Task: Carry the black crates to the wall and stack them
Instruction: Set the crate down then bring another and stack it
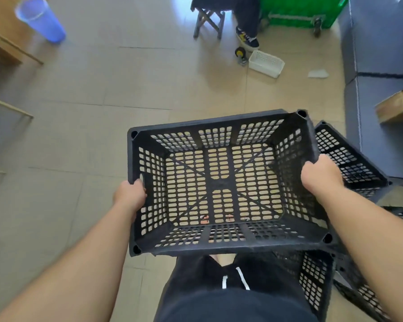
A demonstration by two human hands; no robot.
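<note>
Black perforated crate (221, 182), gripped at its short-side rims by left hand (129, 196) and right hand (321, 174): keep level, clear neighbouring crates (349, 159) during carry.

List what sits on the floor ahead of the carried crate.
Bare tile lies directly ahead of the black crate. Farther, to the right, sit a white basket and a stool. The wall's place is unclear.

Your crate (219, 182): black, slot-grid pattern. Beige tiled floor (102, 135). At your 1 o'clock: white lattice basket (266, 63), green cart (300, 12). At 11: translucent blue bin (41, 19).
</note>
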